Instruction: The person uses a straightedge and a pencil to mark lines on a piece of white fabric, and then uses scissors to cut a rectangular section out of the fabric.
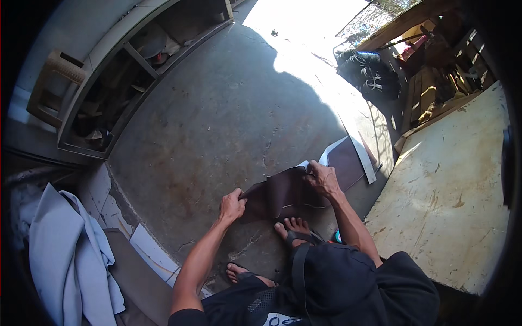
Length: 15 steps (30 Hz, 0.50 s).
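Between my hands a dark brown sheet [285, 191], which looks like vinyl or leather, hangs bent and folded over the floor in front of my feet. My left hand [232, 206] pinches its left end, fingers closed on the edge. Higher up and to the right, my right hand [324, 178] grips the upper edge, with part of the pale underside showing beside it. More brown material [346, 165] spreads out to the right of that hand; whether it is the same piece I cannot tell. A long, flat, pale straightedge [360, 153] lies across its right part.
On the right stands a stained, pale board surface [443, 201]. A glass-fronted cabinet [117, 89] lines the upper left. Light grey cloth [70, 255] lies heaped at lower left. A black bag [370, 76] sits by the sunlit part. Concrete floor [217, 125] stretches ahead.
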### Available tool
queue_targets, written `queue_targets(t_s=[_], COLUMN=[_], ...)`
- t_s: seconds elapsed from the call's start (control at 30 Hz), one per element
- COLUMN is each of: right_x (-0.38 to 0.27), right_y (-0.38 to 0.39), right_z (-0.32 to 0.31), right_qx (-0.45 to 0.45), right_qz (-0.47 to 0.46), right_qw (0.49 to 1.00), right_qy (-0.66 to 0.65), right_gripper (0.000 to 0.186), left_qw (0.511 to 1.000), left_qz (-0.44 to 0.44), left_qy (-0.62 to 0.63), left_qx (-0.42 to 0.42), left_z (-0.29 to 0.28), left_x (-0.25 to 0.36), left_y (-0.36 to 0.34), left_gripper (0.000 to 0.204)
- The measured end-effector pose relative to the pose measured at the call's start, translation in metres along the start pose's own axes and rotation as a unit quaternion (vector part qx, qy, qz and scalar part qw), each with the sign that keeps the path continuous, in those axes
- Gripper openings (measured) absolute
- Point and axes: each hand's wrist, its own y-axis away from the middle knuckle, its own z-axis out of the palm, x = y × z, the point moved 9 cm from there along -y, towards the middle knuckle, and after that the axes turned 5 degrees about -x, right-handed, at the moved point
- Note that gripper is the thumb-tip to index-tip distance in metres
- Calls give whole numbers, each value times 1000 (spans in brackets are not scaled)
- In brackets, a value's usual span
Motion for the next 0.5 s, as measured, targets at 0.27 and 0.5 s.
queue_targets(t_s=[0.27, 0.5], right_x=[34, -198], right_y=[-1, 32], right_z=[-147, -140], right_qx=[336, 74], right_qz=[47, -190], right_qw=[850, 810], right_qy=[-403, -550], right_gripper=[27, 46], left_qw=[834, 878], left_qz=[48, 196], left_qy=[396, 354], left_qx=[381, 254], left_z=[-273, -258], left_x=[-51, 172], left_y=[69, 132], left_gripper=[16, 27])
